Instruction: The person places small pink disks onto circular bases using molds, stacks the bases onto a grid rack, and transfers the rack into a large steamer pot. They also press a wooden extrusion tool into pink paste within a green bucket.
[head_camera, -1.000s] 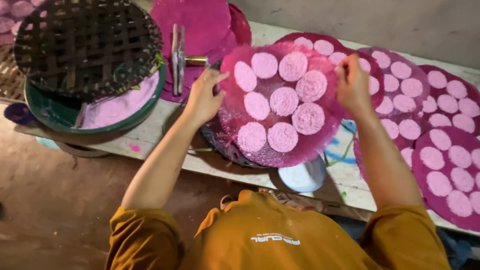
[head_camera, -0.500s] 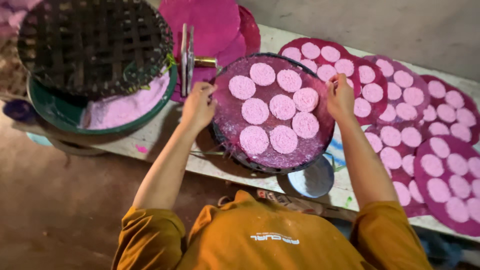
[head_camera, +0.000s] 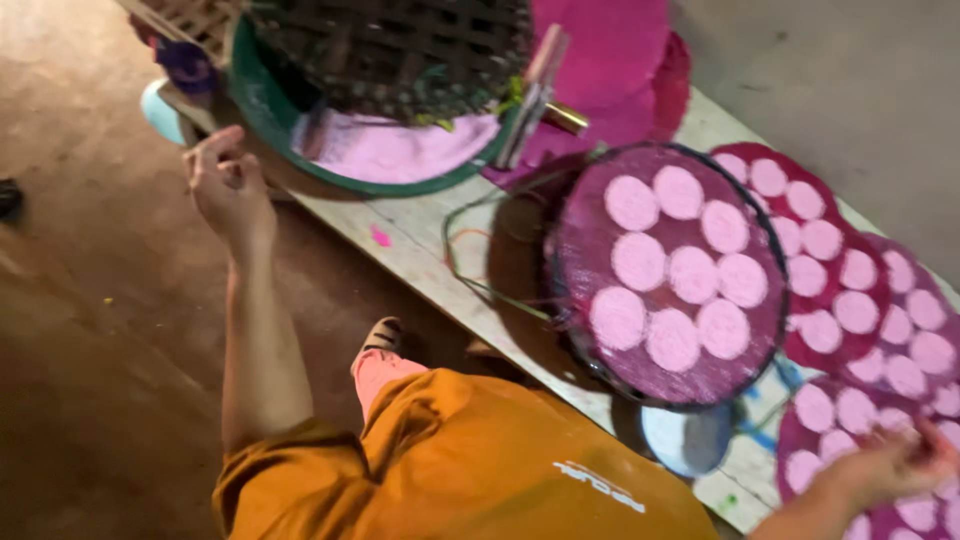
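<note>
- The left hand (head_camera: 228, 185) is raised in the upper left of the frame, over the brown floor (head_camera: 90, 330), fingers loosely curled with the fingertips pinched together; it has hold of nothing that can be made out.
- It hangs just beside the near rim of the green basin (head_camera: 385, 182), apart from it. The basin sits at the upper middle on the tabletop (head_camera: 430, 245), holds pale pink paste, and carries a dark woven basket (head_camera: 395, 50) on top.
- The right hand (head_camera: 890, 462) is at the lower right edge, blurred, fingers bent over a purple mat (head_camera: 815, 430) dotted with pink discs; whether it grips anything cannot be told.
- The round purple tray (head_camera: 668, 275) lies right of centre on the tabletop, bearing ten pale pink discs, with neither hand on it.
- More disc-covered mats (head_camera: 860, 290) overlap to its right.
- A small pale bowl (head_camera: 685, 438) sits just below the tray.
</note>
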